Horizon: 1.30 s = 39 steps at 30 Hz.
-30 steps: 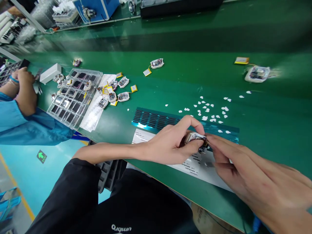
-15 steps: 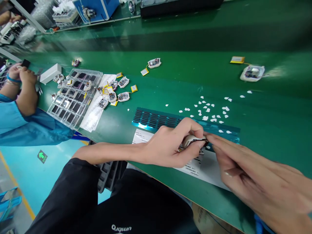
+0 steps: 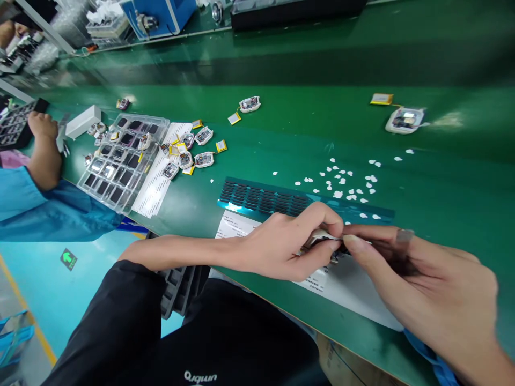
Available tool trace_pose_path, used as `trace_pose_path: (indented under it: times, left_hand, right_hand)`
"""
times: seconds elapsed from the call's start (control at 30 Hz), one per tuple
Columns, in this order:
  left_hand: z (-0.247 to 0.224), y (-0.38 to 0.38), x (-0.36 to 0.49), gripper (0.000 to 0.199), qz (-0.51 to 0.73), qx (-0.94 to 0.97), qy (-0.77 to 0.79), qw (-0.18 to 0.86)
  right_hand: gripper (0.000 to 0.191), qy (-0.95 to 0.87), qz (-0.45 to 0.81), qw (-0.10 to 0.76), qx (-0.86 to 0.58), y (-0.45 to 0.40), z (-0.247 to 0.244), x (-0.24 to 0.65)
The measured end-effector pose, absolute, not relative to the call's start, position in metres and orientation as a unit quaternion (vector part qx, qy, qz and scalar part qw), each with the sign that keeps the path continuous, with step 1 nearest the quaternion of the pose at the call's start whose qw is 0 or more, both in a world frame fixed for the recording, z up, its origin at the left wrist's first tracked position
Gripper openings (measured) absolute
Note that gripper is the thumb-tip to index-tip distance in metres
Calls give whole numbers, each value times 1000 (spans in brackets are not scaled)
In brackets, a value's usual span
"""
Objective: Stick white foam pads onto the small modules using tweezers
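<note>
My left hand is closed around a small white device housing with electronics inside, mostly hidden by my fingers. At the housing's right edge, my right hand has thumb and forefinger pinched together. A thin pale edge shows near that thumb, but what the pinch holds is unclear. A translucent band wraps one of the right fingers. Beneath both hands lies a printed white sheet. Just beyond them is a teal film strip with rows of thin black pieces. Small white tabbed stickers are scattered behind it.
Open white devices with yellow-edged batteries cluster left of centre. Another pair of device and battery sits at right. A clear compartment tray stands at left, near a co-worker's hand. A blue box is at the back.
My right hand has turned from flat, extended fingers to a pinch at the housing's edge. My left hand keeps its hold, slightly shifted. One co-worker's hand has moved out of sight.
</note>
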<state>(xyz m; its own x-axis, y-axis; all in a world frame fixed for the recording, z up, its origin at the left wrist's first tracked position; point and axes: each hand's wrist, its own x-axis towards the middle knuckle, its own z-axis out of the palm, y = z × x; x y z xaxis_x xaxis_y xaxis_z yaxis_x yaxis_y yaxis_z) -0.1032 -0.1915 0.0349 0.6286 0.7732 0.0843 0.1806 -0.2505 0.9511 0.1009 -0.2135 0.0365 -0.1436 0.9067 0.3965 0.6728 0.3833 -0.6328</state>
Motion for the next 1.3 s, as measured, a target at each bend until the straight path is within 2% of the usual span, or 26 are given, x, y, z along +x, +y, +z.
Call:
trace_pose_path:
  times: [0.17, 0.37, 0.5, 0.6, 0.73, 0.93, 1.17, 1.3]
  left_hand:
    - [37, -191, -102, 19, 255, 739, 336, 526]
    - [37, -188, -104, 42, 229, 739, 350, 529]
    - [35, -187, -109, 32, 217, 754, 324, 529]
    - [28, -188, -108, 26, 199, 753, 337, 529]
    - [18, -191, -103, 14, 237, 680, 353, 597]
    - [17, -193, -100, 16, 263, 644, 373, 614]
    - [18, -191, -103, 17, 248, 665, 367, 601]
    - [18, -191, -102, 18, 248, 672, 366, 594]
  right_hand:
    - [22, -733, 180, 376, -538, -213, 39, 96]
    - [16, -694, 230, 391, -559, -212, 38, 99]
    - [49, -651, 301, 410, -563, -207, 41, 105]
    - [57, -622, 345, 419, -565, -203, 42, 110]
    - [68, -619, 306, 386, -612, -204, 42, 114]
    - [67, -656, 373, 262, -602, -198, 38, 122]
    - [65, -668, 362, 243, -603, -190, 34, 135]
    - [67, -648, 416, 227, -596, -186, 37, 133]
